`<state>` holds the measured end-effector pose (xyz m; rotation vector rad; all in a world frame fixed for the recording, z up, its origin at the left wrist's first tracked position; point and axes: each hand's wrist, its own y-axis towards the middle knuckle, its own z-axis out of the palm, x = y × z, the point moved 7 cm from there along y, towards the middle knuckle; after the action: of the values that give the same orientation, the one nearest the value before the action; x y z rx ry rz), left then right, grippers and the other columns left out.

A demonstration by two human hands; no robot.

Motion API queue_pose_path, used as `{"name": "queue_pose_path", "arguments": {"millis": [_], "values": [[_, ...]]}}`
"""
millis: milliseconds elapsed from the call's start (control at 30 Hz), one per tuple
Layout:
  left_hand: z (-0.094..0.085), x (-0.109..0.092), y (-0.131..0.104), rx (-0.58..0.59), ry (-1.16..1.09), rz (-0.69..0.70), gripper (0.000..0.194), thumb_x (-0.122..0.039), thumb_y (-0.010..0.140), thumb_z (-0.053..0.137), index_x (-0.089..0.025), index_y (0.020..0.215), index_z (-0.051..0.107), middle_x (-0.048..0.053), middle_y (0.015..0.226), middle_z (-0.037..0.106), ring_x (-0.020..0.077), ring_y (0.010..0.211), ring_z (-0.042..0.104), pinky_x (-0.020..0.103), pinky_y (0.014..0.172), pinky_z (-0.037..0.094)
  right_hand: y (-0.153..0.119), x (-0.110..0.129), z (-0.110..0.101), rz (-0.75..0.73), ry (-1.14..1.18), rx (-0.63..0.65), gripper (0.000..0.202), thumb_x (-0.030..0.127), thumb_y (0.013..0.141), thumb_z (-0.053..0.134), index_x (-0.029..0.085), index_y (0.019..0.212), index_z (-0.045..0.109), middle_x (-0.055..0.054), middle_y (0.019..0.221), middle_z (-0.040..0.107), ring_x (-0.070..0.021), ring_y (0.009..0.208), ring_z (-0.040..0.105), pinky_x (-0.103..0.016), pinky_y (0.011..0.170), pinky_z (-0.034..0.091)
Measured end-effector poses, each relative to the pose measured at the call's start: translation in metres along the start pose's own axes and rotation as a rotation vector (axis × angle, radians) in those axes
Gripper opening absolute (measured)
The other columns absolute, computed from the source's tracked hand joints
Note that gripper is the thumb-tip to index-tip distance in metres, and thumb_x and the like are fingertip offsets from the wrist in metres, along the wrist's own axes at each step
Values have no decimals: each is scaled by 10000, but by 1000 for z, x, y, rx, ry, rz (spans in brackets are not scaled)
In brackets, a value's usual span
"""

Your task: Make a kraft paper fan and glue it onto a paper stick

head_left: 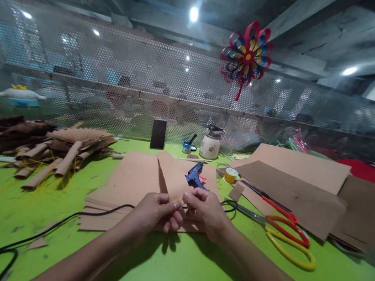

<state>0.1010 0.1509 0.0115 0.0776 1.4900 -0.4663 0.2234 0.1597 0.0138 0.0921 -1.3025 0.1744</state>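
Both hands meet over a stack of brown kraft paper sheets point(135, 170). A piece of kraft paper point(175, 171), tilted up with a darker folded edge on its left, rises from between them. My left hand point(157, 212) pinches its lower edge between thumb and forefinger, the other fingers curled loosely. Close beside it, my right hand point(204, 207) has thumb and fingertips closed on the same edge. Just beyond the right hand lies a blue hot glue gun point(196, 175) on the sheets. Its black cord point(105, 213) passes behind the hands and off to the left.
Scissors with red and yellow handles point(290, 239) and a yellow spool point(230, 175) lie at right, before large brown sheets point(291, 191). Rolled paper handles and a pleated fan point(77, 137) are piled left. A white jar point(210, 143) stands behind; a paper flower point(247, 57) hangs on the mesh.
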Motion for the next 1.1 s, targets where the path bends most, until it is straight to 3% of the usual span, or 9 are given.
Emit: {"name": "queue_pose_path", "arguments": {"millis": [100, 367, 600, 733, 833, 967, 1100], "values": [[-1, 1, 1, -4, -44, 8, 292, -369, 683, 753, -111, 633, 627, 23, 512, 627, 78, 441, 530, 175, 449, 368, -1, -6, 6, 39, -18, 59, 427, 479, 584, 799, 135, 719, 584, 26, 572, 571, -75, 477, 457, -210, 475, 325], [3, -2, 1, 27, -45, 41, 337, -423, 639, 761, -108, 646, 641, 31, 547, 633, 82, 443, 532, 176, 434, 357, -1, -5, 5, -39, -56, 31, 410, 470, 614, 780, 142, 669, 541, 28, 532, 568, -64, 439, 432, -203, 460, 307], [5, -9, 0, 44, 20, 85, 375, -462, 649, 738, -120, 582, 598, 4, 442, 574, 68, 360, 460, 180, 384, 305, -2, -2, 6, -46, -75, 23, 401, 472, 644, 765, 124, 703, 575, 23, 538, 576, -59, 444, 427, -198, 463, 305], [4, -3, 3, 35, -85, 40, 341, -416, 622, 776, -116, 670, 621, 12, 560, 619, 69, 452, 529, 163, 439, 355, -3, -5, 11, 3, -15, 67, 402, 440, 627, 789, 118, 784, 607, 0, 577, 620, -78, 476, 495, -198, 486, 347], [3, -1, 4, 29, -85, 46, 339, -419, 641, 764, -115, 680, 621, 6, 550, 601, 64, 438, 511, 161, 430, 345, -2, -3, 7, -19, -12, 15, 399, 451, 610, 796, 127, 730, 597, 8, 552, 614, -72, 446, 481, -193, 462, 341], [2, -2, 1, 1, -120, 5, 294, -368, 635, 763, -123, 669, 604, 2, 519, 599, 69, 404, 504, 167, 419, 358, 1, -1, 4, -52, -21, 17, 413, 506, 695, 718, 124, 613, 583, -7, 532, 614, -70, 432, 485, -202, 484, 379], [2, -3, 0, 8, -180, 4, 222, -305, 673, 723, -123, 665, 597, 0, 525, 597, 64, 406, 506, 164, 431, 373, 0, -4, 10, -49, 30, 88, 418, 522, 741, 675, 119, 645, 618, -35, 556, 638, -106, 493, 557, -234, 556, 445]]}}
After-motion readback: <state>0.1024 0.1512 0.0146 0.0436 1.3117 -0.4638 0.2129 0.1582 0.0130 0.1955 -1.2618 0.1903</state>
